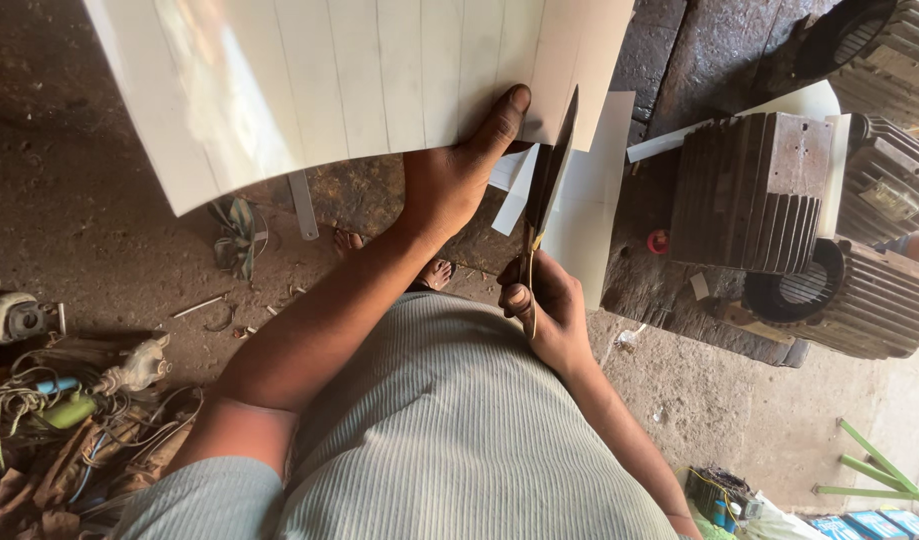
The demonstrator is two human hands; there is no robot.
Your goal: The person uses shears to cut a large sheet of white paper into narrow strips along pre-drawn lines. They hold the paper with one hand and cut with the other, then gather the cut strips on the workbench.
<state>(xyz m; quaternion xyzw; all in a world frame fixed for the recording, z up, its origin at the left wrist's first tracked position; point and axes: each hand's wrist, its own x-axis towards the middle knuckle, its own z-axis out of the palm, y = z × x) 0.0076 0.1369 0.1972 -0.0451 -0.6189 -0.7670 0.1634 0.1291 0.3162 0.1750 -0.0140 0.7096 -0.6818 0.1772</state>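
A large white sheet (359,80) ruled with thin parallel lines fills the top of the view. My left hand (457,170) grips its lower edge, thumb pressed on top. My right hand (541,305) is closed around the handles of a pair of scissors (549,190), whose dark blades point up and bite into the sheet's lower right edge. A narrow white strip (514,195) hangs loose between my hands. My bare feet (434,270) show on the floor below the sheet.
Ribbed grey motor housings (749,190) sit on a stone ledge at right, with another white sheet (594,220) lying beside them. Tangled wires and small tools (59,400) lie on the dirt floor at left. Green rods (879,470) are at lower right.
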